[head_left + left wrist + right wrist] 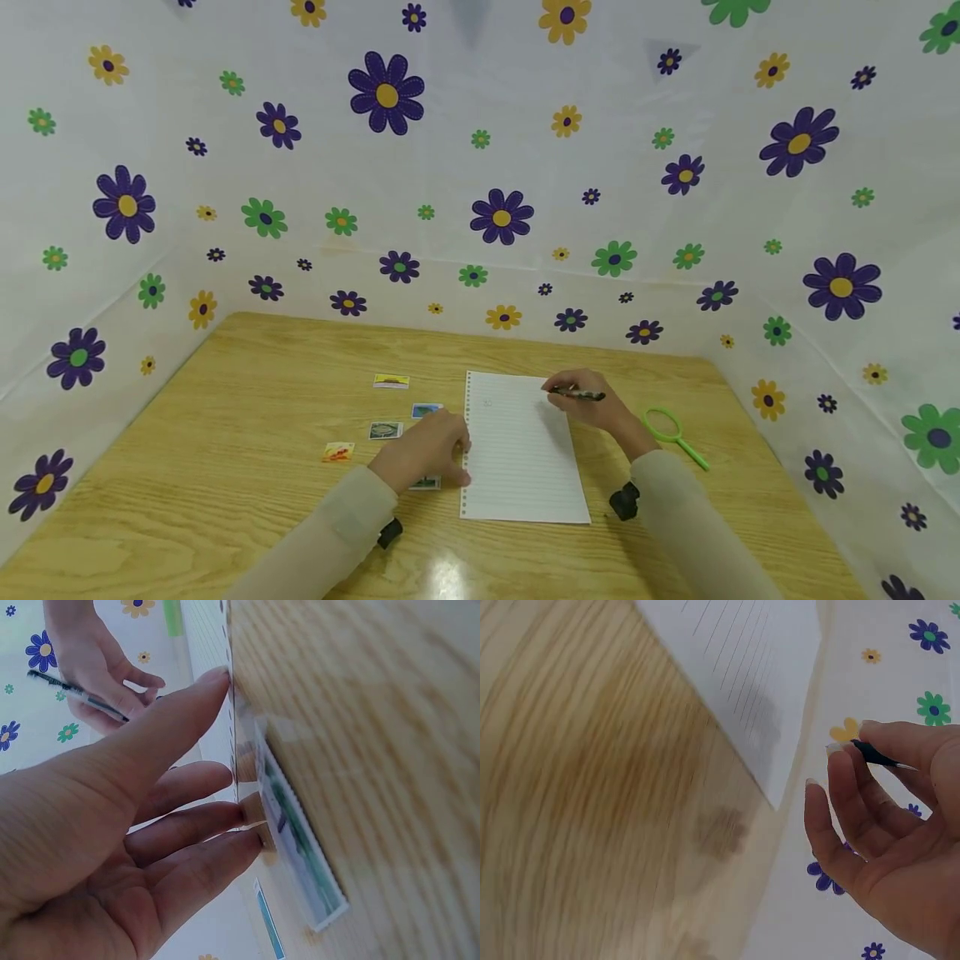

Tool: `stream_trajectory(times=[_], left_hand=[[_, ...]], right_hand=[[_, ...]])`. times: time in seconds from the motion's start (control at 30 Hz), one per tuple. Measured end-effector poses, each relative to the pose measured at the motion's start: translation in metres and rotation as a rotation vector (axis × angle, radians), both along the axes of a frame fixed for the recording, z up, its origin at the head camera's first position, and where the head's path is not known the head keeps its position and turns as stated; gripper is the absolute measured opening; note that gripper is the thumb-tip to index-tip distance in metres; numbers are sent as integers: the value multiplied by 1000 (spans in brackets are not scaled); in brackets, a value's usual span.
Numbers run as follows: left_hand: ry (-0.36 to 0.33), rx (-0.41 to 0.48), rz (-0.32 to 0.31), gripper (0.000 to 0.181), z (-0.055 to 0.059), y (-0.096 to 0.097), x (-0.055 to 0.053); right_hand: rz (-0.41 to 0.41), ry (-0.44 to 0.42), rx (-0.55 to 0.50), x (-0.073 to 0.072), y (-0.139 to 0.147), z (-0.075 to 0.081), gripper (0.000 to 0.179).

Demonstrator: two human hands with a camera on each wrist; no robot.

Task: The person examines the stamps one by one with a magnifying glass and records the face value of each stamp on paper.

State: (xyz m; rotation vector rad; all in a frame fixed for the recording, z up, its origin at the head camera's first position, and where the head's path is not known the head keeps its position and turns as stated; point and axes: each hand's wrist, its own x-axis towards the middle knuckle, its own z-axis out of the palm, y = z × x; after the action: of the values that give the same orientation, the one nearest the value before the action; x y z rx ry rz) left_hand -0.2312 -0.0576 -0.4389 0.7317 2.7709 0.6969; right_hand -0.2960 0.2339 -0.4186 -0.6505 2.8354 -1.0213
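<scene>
A sheet of lined paper (521, 475) with punched holes down its left side lies on the table, bearing a small faint mark near its upper left. My left hand (426, 450) rests at the sheet's left edge, thumb and fingers loosely spread. Partly under that hand's reach lies a stamp (304, 851) with a greenish picture. Over the sheet's upper right, my right hand (588, 400) pinches a dark pen (587, 395) between thumb and fingers. In the right wrist view the pen (874, 754) shows only partly, and its tip seems clear of the paper.
Left of the sheet lie several stamps, among them a yellow one (392, 382), a green one (386, 431) and an orange one (338, 452). A green magnifying glass (692, 452) lies to the right. Flower-patterned cloth (450, 167) walls the table's back and sides.
</scene>
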Motion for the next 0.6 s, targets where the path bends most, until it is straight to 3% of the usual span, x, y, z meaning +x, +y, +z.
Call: stream_trajectory(times=[0.07,0.27,0.37,0.6], left_hand=[[-6,-4,6,46,0,0,0],[-9,-16,11,46,1,0,-1],[-14,-11,3,46,0,-1,-1],[-20,-7,-1,46,0,0,0]], right_hand=[[-2,84,54,2,6,0,20],[-15,211,33,6,20,0,18],[13,273,95,8,27,2,15],[-28,162,212,3,42,-2,17]])
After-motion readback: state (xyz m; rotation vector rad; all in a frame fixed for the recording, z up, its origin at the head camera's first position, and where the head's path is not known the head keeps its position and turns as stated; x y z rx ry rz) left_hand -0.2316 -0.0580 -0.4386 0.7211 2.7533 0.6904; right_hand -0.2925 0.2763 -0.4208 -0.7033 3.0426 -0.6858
